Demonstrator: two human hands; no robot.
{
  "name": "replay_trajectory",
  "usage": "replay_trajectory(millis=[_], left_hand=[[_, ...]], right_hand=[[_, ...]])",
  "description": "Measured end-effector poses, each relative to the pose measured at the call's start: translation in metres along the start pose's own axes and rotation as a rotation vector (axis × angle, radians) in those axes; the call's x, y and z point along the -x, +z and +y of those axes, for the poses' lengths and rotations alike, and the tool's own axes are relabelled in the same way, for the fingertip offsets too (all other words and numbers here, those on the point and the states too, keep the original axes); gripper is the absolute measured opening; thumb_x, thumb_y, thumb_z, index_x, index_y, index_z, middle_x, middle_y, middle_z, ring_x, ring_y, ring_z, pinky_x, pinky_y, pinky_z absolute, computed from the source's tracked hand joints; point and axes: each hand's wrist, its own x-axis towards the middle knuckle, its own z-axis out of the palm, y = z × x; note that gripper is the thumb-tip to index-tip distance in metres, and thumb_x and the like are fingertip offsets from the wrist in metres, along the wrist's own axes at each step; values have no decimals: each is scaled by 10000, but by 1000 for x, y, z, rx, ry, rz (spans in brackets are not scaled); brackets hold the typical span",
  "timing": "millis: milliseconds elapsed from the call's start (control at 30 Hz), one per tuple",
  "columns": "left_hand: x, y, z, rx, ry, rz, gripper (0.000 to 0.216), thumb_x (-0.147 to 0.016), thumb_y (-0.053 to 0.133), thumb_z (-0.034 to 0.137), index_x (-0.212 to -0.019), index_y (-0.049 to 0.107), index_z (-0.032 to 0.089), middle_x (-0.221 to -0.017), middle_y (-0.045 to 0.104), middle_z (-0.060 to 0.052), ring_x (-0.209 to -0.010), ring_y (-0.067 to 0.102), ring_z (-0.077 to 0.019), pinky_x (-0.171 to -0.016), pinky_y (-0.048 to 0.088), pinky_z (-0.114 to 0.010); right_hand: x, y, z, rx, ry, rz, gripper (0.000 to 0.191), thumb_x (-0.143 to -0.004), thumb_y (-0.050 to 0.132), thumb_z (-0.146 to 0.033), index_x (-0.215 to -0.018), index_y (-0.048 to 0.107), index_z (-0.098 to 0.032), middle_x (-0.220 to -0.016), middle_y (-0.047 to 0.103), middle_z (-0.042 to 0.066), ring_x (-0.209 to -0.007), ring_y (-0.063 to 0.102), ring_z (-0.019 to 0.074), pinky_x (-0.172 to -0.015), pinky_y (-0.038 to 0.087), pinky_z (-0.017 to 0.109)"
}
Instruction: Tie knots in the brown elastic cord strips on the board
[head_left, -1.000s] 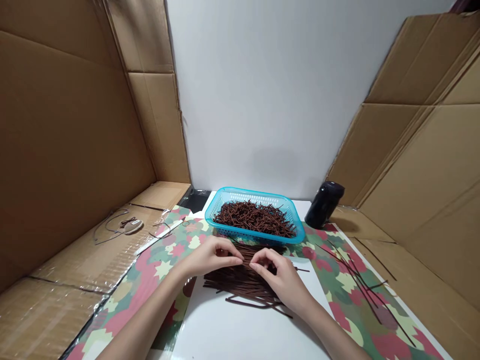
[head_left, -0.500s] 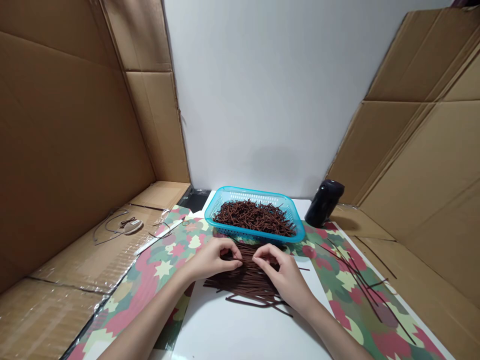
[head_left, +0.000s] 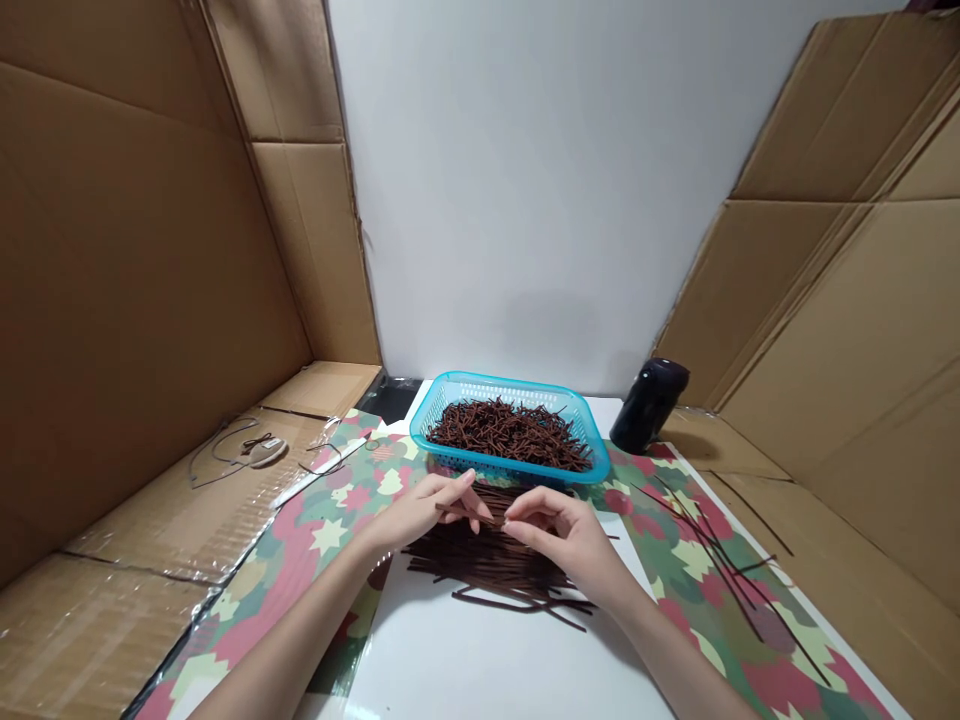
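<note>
My left hand (head_left: 420, 512) is raised over the far end of a pile of thin dark brown strands (head_left: 480, 563), which lies on a white board (head_left: 480, 665). Its thumb and fingers pinch one strand (head_left: 466, 512) that runs across towards my right hand (head_left: 562, 540). The right fingertips curl close to that strand's end, and I cannot tell if they grip it. Just beyond both hands stands a turquoise plastic basket (head_left: 510, 388) heaped with short brown pieces (head_left: 510, 435).
A black cylindrical object (head_left: 649, 405) stands right of the basket. Loose long strands (head_left: 720, 570) lie on a camouflage-patterned sheet (head_left: 675, 580). Cardboard walls (head_left: 135, 250) enclose the sides, and a wire with a beige item (head_left: 262, 453) lies on cardboard at left.
My left hand has risen slightly and now pinches a strand above the pile. My hands have opened apart a little, showing more of the pile between them.
</note>
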Motion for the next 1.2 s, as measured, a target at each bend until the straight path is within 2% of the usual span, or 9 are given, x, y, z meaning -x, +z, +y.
replay_trajectory(millis=[100, 233, 467, 633, 800, 900, 1000, 1100, 1200], left_hand=[[1, 2, -1, 9, -13, -93, 437, -885, 448, 501, -838, 710, 155, -727, 656, -27, -639, 526, -129, -586, 363, -235], [0, 4, -6, 2, -28, -72, 273, -740, 687, 419, -805, 699, 154, -695, 655, -9, -588, 515, -109, -554, 358, -215], [0, 6, -3, 33, 42, 30, 209, -732, 701, 350, -797, 702, 152, -692, 661, -20, -636, 559, -125, -611, 411, -230], [0, 7, 0, 20, 131, 149, 210, -728, 712, 315, -871, 701, 161, -778, 654, -28, -691, 546, -129, -625, 402, -230], [-2, 6, -3, -122, 146, 190, 204, -768, 666, 344, -750, 682, 142, -742, 629, -30, -655, 495, -127, -596, 354, -245], [-2, 6, -4, -158, 124, 188, 218, -782, 644, 357, -748, 666, 143, -716, 599, -15, -612, 448, -113, -571, 322, -246], [-2, 7, -5, -190, 109, 173, 216, -790, 629, 358, -766, 672, 148, -752, 614, -21, -626, 445, -117, -583, 323, -250], [0, 8, -3, -212, 102, 151, 203, -789, 627, 354, -795, 673, 156, -785, 622, -24, -657, 462, -128, -609, 337, -253], [0, 7, 0, -168, 125, 163, 256, -774, 639, 365, -960, 649, 188, -860, 615, -20, -719, 487, -147, -649, 361, -253]], right_hand=[[1, 3, -2, 69, -9, 3, 147, -755, 704, -331, -791, 667, -194, -763, 650, 7, -698, 565, 163, -640, 426, 280], [-1, 3, -3, 88, -12, 20, 131, -760, 700, -321, -773, 664, -195, -739, 648, 1, -683, 559, 155, -638, 420, 273], [-6, -8, 0, -109, -72, 174, 148, -710, 750, -308, -746, 644, -210, -726, 623, -20, -704, 553, 143, -663, 427, 256], [-5, -5, -1, -128, -35, 89, 115, -707, 761, -263, -724, 672, -193, -710, 646, -11, -680, 560, 141, -649, 420, 259], [-6, -7, -5, -355, -30, 152, 138, -654, 811, -219, -688, 680, -191, -693, 647, -11, -688, 553, 128, -664, 415, 245], [-7, -15, -8, -497, -56, 216, 196, -646, 816, -320, -734, 658, -243, -689, 594, -47, -637, 501, 99, -612, 409, 222], [-5, -21, -11, -830, -75, 203, 252, -644, 810, -379, -789, 628, -281, -651, 516, -75, -553, 410, 80, -535, 391, 201], [-2, -22, -14, -1129, -60, 121, 273, -630, 834, -269, -782, 608, -259, -631, 488, -80, -538, 375, 74, -527, 388, 189], [-2, -20, -13, -1024, -31, 73, 280, -619, 837, -299, -786, 614, -265, -622, 476, -78, -544, 376, 80, -537, 382, 196]])
